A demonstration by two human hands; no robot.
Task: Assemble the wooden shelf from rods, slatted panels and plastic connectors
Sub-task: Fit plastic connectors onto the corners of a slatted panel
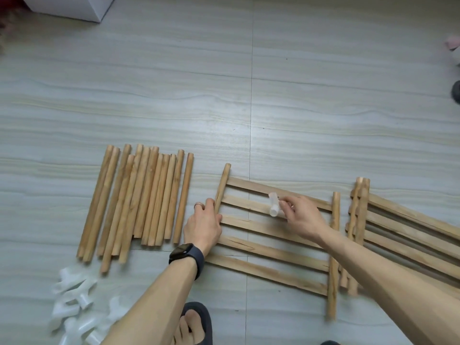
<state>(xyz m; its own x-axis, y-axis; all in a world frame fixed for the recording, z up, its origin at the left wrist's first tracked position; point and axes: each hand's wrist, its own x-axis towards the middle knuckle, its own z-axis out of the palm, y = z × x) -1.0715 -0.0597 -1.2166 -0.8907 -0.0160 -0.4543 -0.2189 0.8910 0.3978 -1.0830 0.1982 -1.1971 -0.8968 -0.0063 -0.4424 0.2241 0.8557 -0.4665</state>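
Observation:
A slatted wooden panel [271,250] lies flat on the floor in front of me. My left hand [202,225], with a ring and a dark watch on its wrist, grips the panel's left end rod. My right hand [302,217] pinches a white plastic connector [273,207] above the panel's upper slats. Several loose wooden rods [139,200] lie side by side to the left. A pile of white plastic connectors [74,310] sits at the lower left. More slatted panels [408,230] are stacked at the right.
Grey wood-grain floor [249,95] stretches beyond the parts. A white box [74,6] stands at the top left. My foot in a dark sandal [196,324] is at the bottom centre. Small dark and pink objects [455,70] sit at the right edge.

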